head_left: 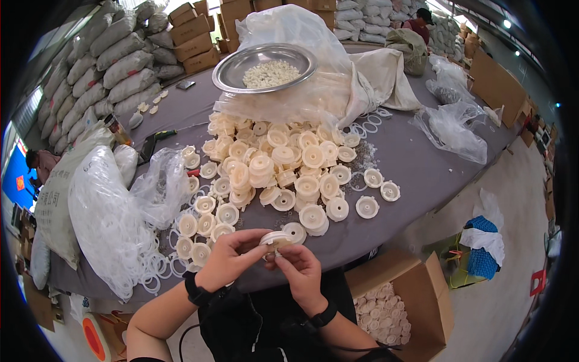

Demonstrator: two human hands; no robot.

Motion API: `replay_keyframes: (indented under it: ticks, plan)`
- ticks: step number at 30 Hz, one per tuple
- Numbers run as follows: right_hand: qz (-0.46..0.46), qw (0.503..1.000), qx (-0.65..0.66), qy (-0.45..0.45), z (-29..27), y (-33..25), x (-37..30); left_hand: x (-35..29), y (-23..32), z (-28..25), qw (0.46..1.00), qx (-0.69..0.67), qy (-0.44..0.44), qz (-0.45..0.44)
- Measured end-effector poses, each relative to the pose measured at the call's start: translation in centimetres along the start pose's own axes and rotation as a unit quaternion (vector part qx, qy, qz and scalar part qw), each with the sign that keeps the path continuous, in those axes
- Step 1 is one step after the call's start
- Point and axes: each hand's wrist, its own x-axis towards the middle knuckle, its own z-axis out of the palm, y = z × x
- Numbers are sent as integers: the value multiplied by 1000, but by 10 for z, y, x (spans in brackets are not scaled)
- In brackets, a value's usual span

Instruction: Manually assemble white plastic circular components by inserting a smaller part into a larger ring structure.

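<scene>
Both hands meet over the near edge of the grey table (416, 163). My left hand (226, 259) and my right hand (300, 273) together pinch one cream plastic disc part (274, 239), fingers curled around its rim. Just beyond them lies a big heap of the same cream disc parts (283, 172), some stacked. A row of discs (202, 226) sits left of my left hand, among thin white rings (172, 259). Black bands are on both wrists.
A clear bag of white rings (114, 217) sits at left. A metal bowl of small white pieces (265, 66) rests on plastic sheeting at the back. An open cardboard box of discs (392, 308) stands below right. Sacks and cartons line the far side; a person stands far back.
</scene>
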Motion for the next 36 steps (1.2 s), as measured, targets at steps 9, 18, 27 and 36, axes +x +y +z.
replay_keyframes:
  ticks: [9, 18, 27, 36]
  plan:
    - [16, 1000, -21, 16, 17, -5, -11, -25, 0, -4, 997, 64, 22, 43]
    - [-54, 969, -240, -9, 14, -19, -7, -38, 13, -4, 1000, -11, 1, -8]
    - [12, 991, -125, -41, 4, -7, -14, -46, 15, -1, 998, -35, -22, -50]
    - [142, 988, 45, 50, -7, 13, -17, -19, 11, -81, 934, 312, 171, 47]
